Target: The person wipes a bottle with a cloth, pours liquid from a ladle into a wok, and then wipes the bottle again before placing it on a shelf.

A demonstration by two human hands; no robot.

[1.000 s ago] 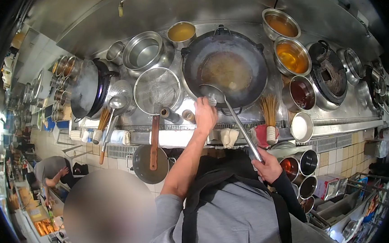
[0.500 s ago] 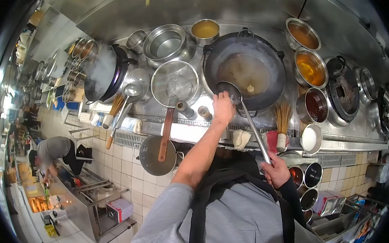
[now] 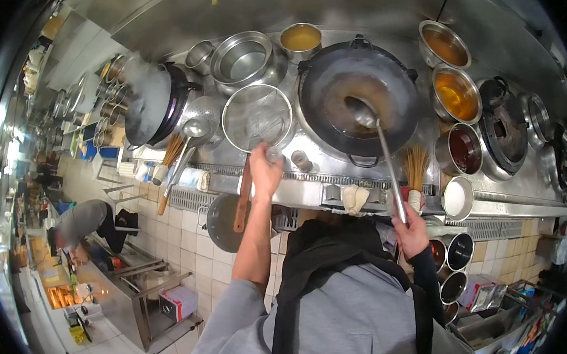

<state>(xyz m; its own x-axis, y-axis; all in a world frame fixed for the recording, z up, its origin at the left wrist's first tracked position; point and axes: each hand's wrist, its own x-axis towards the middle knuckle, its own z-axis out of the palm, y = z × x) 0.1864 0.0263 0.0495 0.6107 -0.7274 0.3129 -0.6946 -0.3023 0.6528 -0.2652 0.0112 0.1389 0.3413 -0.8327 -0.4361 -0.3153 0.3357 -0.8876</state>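
"Two hands at work, I count. What's in them?"

"The right hand (image 3: 412,234) is closed round one ladle (image 3: 388,160), its bowl dipped in the broth of the big wok (image 3: 327,72). The left hand (image 3: 265,173) has its fingers round one jar (image 3: 272,155), just below the sieve (image 3: 257,118)."

"Only one jar?"

"Two. The second jar (image 3: 301,160) stands just beside that hand, on the steel counter (image 3: 321,153)."

"And right of the wok?"

"Four bowls in a line: one brown (image 3: 445,44), one orange (image 3: 456,92), one dark red (image 3: 464,148), one white (image 3: 457,199)."

"Brushes?"

"Two: one left brush (image 3: 171,152), one right brush (image 3: 416,171)."
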